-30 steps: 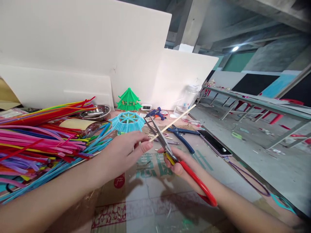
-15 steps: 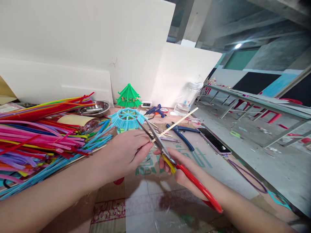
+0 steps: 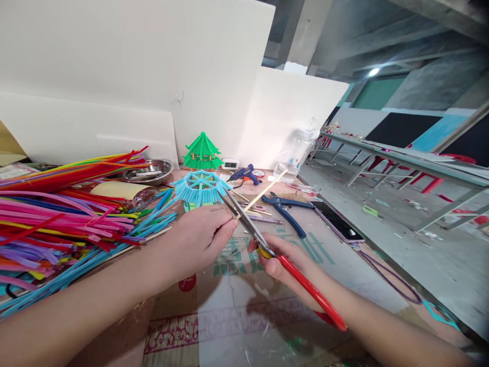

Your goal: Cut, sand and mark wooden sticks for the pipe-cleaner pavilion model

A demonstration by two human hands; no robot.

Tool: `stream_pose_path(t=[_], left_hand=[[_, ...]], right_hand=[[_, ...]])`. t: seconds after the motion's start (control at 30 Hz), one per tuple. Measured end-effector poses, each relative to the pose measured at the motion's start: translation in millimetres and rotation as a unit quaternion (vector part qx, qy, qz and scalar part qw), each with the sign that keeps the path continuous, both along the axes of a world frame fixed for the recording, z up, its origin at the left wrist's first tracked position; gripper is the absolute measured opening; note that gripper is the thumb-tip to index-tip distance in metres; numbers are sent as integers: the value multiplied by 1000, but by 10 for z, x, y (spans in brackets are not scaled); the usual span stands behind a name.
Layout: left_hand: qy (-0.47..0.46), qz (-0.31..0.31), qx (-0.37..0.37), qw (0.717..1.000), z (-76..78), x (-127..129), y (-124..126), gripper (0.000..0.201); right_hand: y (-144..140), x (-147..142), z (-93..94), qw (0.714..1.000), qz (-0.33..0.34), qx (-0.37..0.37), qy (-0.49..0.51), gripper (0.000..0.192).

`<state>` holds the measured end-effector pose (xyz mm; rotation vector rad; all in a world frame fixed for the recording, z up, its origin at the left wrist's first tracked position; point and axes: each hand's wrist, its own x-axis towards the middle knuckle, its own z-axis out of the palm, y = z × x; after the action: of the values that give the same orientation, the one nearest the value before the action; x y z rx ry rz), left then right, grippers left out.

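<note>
Bare cardboard-covered counter (image 3: pixel 237 311) nearest. Right hand (image 3: pixel 284 260) grips red-handled steel scissors (image 3: pixel 267 242), blades closed across thin wooden stick (image 3: pixel 263 192) pinched by left hand (image 3: pixel 198 239). Fuzzy pipe cleaners (image 3: pixel 64 214) crowd left edge; blue pliers (image 3: pixel 284 209) beyond

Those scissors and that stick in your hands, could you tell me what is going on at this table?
The left hand pinches a thin wooden stick by its near end. The right hand grips red-handled scissors, blades closed at the stick beside the left fingertips. Just beyond stands a blue pipe-cleaner canopy, with loose pipe cleaners piled to the left and blue pliers to the right.
</note>
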<state>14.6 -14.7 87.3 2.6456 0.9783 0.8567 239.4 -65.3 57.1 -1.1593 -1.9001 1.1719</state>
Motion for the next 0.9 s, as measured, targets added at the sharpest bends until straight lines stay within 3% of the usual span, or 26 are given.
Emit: stream_pose_path(t=[0.13,0.3,0.4,0.5,0.8,0.9], left_hand=[[9,8,-4,1000,-17,7,8,36],[52,17,68,996,-68,7,-32,34],[64,3,115,991,-99,22,-83,32],[71,-1,138,988,-120,43,-96,31],[68,57,99,991,-71,28,6,35],[84,65,76,991,-73,22,7,36]], right_hand=[[39,0,-30,1000,-5,-1,6,63],[61,26,69,997,14,55,-50,64],[41,51,133,996,45,25,-77,60],[43,45,129,996,31,5,-86,58],[209,-39,-4,997,13,59,-50,49],[227,-5,-16,998,6,48,-51,45]])
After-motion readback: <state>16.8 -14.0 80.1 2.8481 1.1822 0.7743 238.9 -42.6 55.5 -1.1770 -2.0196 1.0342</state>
